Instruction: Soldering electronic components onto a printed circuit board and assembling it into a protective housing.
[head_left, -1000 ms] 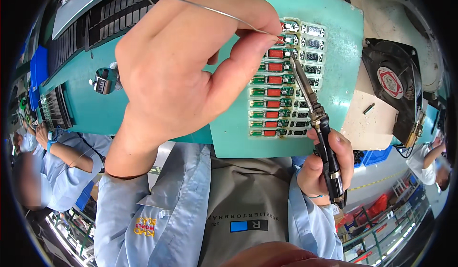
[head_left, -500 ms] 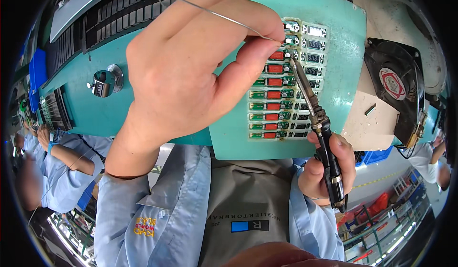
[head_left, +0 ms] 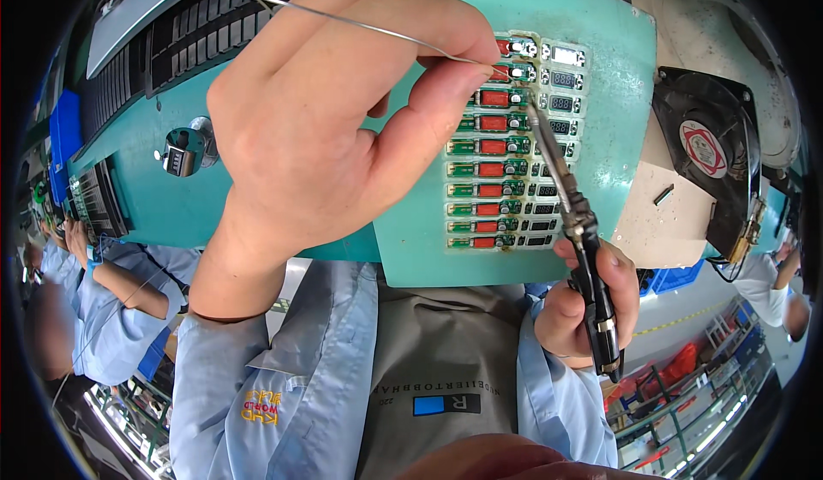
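Ten green circuit boards [head_left: 490, 169] sit recessed in a teal plate [head_left: 420, 253].

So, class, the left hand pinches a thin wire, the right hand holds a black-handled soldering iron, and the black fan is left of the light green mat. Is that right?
Not quite: the head view shows the black fan right of the light green mat, not left. The left hand does pinch a thin wire, and the right hand does hold a black-handled soldering iron.
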`<control>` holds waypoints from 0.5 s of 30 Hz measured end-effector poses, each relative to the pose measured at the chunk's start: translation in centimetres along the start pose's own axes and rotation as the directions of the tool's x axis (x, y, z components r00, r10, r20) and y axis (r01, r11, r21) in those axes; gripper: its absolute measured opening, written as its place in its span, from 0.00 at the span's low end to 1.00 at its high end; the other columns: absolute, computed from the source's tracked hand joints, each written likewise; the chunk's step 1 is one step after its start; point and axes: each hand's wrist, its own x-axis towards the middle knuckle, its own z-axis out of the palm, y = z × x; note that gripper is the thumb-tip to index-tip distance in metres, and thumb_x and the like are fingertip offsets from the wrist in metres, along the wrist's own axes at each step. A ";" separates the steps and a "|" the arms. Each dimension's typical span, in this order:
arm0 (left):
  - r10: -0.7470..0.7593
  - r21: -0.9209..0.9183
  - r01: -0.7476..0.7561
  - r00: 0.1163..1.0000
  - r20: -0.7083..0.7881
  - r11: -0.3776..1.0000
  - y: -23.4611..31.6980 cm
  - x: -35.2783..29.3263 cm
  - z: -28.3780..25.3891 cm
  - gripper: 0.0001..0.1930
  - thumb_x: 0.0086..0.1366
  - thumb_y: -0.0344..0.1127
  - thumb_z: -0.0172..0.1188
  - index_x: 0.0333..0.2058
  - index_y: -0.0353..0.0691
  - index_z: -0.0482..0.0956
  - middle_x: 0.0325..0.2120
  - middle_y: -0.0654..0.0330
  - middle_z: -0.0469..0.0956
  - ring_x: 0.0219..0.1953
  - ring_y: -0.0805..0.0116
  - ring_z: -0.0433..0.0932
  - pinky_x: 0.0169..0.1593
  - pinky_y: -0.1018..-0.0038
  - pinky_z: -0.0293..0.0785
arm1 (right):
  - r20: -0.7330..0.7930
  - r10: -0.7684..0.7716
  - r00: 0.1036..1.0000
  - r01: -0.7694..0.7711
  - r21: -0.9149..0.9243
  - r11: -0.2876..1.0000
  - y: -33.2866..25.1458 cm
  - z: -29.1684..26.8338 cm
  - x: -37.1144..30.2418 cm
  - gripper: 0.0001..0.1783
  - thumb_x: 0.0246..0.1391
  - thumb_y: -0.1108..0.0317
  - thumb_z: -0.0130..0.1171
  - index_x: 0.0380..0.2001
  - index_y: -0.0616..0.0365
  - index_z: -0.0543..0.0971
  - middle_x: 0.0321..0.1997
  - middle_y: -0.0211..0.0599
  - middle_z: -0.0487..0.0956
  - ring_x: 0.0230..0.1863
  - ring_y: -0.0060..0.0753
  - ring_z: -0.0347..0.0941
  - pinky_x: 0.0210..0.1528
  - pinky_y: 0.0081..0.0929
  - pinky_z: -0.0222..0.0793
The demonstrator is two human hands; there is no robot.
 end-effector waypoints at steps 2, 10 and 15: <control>-0.008 -0.017 0.008 1.000 -0.020 1.000 0.0 -0.2 0.1 0.09 0.54 0.17 0.68 0.33 0.30 0.79 0.31 0.53 0.85 0.27 0.71 0.72 0.23 0.83 0.66 | -0.016 -0.061 0.998 0.061 -0.004 0.998 0.4 -0.4 -0.4 0.26 0.62 0.58 0.67 0.54 0.67 0.75 0.40 0.56 0.81 0.31 0.42 0.82 0.35 0.29 0.78; -0.025 -0.017 0.025 1.000 0.001 1.000 0.8 -0.6 -0.4 0.09 0.54 0.17 0.68 0.34 0.29 0.81 0.32 0.52 0.84 0.25 0.72 0.71 0.23 0.83 0.65 | 0.003 -0.117 0.993 0.117 -0.021 0.993 0.5 -1.0 -1.0 0.28 0.65 0.55 0.65 0.55 0.68 0.74 0.40 0.58 0.80 0.30 0.44 0.82 0.34 0.29 0.78; -0.004 -0.029 0.005 0.999 0.037 1.000 1.2 -0.9 -0.4 0.09 0.54 0.17 0.68 0.35 0.29 0.81 0.32 0.52 0.84 0.25 0.72 0.71 0.23 0.83 0.65 | 0.031 -0.065 0.997 0.067 -0.049 0.997 0.0 -0.9 -1.3 0.28 0.64 0.55 0.65 0.55 0.68 0.74 0.40 0.57 0.81 0.30 0.43 0.82 0.34 0.29 0.78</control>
